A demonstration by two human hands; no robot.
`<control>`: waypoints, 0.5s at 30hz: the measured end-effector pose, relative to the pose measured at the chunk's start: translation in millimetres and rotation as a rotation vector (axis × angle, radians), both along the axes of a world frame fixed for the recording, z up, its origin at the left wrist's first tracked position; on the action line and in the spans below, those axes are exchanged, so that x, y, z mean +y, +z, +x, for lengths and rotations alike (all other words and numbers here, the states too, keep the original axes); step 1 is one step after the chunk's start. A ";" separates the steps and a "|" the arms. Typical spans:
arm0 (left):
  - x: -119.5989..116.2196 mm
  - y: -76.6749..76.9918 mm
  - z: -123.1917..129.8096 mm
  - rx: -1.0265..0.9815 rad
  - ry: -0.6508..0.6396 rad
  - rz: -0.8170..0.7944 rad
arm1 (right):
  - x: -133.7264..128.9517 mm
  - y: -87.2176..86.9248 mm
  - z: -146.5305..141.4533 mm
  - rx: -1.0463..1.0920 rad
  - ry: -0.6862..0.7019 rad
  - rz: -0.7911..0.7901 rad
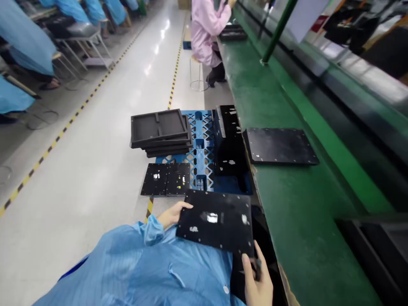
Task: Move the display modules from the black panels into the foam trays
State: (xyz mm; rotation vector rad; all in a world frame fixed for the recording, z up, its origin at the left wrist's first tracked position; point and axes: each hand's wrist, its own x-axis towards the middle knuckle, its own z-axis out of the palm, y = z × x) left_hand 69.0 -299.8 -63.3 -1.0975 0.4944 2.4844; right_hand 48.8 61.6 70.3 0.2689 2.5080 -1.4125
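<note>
My left fingers (186, 205) are closed on the black panel (223, 233) at its 10 o'clock corner, fingertips over the top face. At the 5 o'clock corner my right hand (259, 282) has it between thumb and fingers, the thumb at the near edge and a finger up along the side. A small dark bit shows between those fingers; I can't tell whether it belongs to the panel. The panel lies across my front, above my blue smock (153, 272), tipped a little down to the right.

I'd judge it stiff all over: flat, straight-edged, with small pale dots round the rim like screw heads or rivets. It looks moderately heavy and wide enough that one hand alone would let it swing. The face has a slight sheen, so I'd expect it to slide under flat fingers; the rim and underside should give better purchase. Opposite short sides, at 9 and 3 o'clock, seem the best places to take hold, clear of the pale scraps on top, which may peel or scuff. The corners look hard enough to mark something softer.

From the panel, two smaller panels (160, 187) lie at 10 o'clock, stacked trays (143, 129) at 11, and the blue pallet (199, 163) at 12. Another black panel (277, 144) rests on the green bench (287, 204) between 1 and 2 o'clock.
</note>
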 end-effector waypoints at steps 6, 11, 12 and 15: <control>-85.6 -47.9 13.4 -0.168 0.522 -0.202 | -34.4 2.3 -38.7 0.045 0.095 -0.037; -153.2 -84.6 17.5 -0.258 0.742 -0.407 | -13.5 -7.7 -28.5 0.004 0.075 0.004; -161.7 -91.2 20.1 -0.272 0.754 -0.454 | -8.8 -9.4 -25.5 -0.003 0.066 0.017; -174.9 -108.4 31.3 -0.310 0.729 -0.608 | 1.0 -10.6 -17.4 -0.028 0.032 0.047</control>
